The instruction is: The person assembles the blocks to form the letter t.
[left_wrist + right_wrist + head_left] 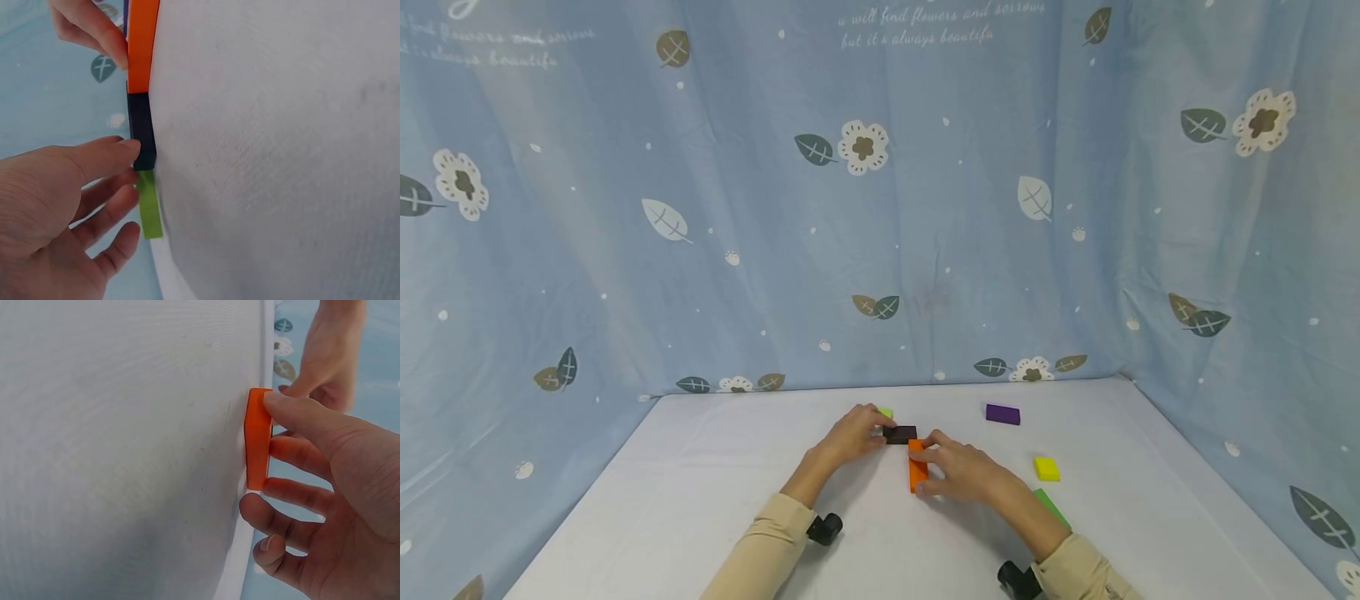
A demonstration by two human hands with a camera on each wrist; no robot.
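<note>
A black block lies on the white tabletop, its left end pinched between the thumb and index finger of my left hand. My right hand holds an orange block by its sides, thumb nearer me and fingers farther back. In the left wrist view, the orange block meets one end of the black block. Past the black block's other end is a lime-green block, partly behind my left hand in the head view. From the right wrist, the orange block hides the black one.
To the right, a purple block lies at the back and a yellow block nearer. A green block is partly covered by my right forearm. A blue patterned curtain surrounds the white table at the back and sides.
</note>
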